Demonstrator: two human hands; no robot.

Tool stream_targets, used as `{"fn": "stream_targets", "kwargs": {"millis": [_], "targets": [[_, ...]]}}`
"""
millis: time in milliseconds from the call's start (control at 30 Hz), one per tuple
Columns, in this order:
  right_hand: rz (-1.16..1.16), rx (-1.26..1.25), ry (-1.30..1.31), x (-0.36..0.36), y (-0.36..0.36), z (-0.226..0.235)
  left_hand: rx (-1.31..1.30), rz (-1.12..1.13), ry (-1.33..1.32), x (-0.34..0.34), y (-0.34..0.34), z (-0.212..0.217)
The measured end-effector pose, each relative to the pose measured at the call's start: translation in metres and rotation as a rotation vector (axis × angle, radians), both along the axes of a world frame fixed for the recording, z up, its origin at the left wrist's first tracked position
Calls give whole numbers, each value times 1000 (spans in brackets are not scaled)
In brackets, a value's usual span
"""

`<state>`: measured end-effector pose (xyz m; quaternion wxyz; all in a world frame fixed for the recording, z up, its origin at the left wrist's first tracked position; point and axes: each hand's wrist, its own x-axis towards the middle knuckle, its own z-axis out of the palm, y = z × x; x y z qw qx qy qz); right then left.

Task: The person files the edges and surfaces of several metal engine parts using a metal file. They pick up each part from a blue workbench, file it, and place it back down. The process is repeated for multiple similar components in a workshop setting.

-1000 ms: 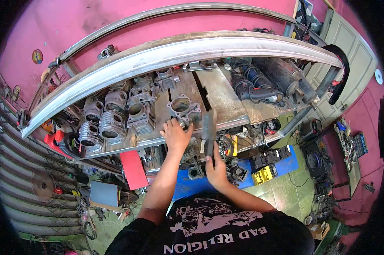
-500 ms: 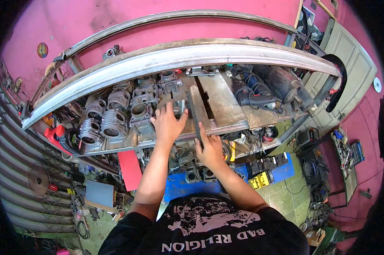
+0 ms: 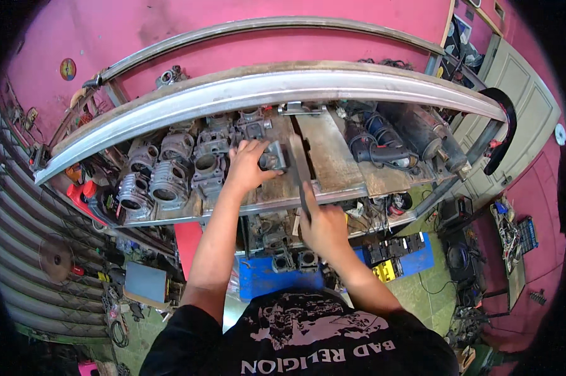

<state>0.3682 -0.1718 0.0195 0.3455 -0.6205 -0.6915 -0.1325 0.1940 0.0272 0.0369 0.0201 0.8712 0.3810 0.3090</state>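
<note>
On the bench's wooden top, my left hand (image 3: 248,165) is closed around a small grey metal engine part (image 3: 273,156), the thumb along its near side. The part has a flat, shiny edge facing right; my fingers hide its left side. Gripped in my right hand (image 3: 325,228) at the near end is a long, flat metal file (image 3: 300,164), pointing away from me. It lies just to the right of the part, with a narrow gap between them. Left of my left hand stand several grey engine cylinders (image 3: 169,180) in rows.
A pale metal rail (image 3: 283,83) crosses above the bench (image 3: 336,150). Power tools with cords (image 3: 383,150) and a dark metal canister (image 3: 414,128) lie at the right. A slot runs between the boards. More engine parts (image 3: 283,260) sit below, by a blue sheet (image 3: 258,279).
My right hand and the file have moved right, away from the metal part. My left hand keeps hold of the part, which now shows more of its flat side. The view has shifted slightly.
</note>
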Motion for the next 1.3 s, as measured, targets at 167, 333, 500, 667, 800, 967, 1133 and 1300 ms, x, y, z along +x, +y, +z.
{"fn": "stream_targets", "kwargs": {"millis": [167, 333, 500, 667, 800, 967, 1133, 1300], "targets": [[-186, -53, -51, 16, 65, -15, 23, -49, 16, 25, -24, 3], [70, -230, 316, -11, -17, -20, 64, 19, -17, 8, -7, -1], [226, -240, 880, 34, 49, -25, -8, -69, 57, 25, -26, 9], [164, -289, 493, 2, -16, -60, -9, 20, 40, 4, -4, 11], [-39, -141, -10, -3, -13, -22, -1, -9, 24, 2, -15, 12], [-123, -166, 40, 21, 52, -13, 13, -28, 45, 30, -29, 7], [66, -153, 382, 9, -30, -76, 20, 43, 93, 41, -30, 15], [142, -230, 680, 35, -8, -67, 71, 16, 137, 55, -22, 7]]}}
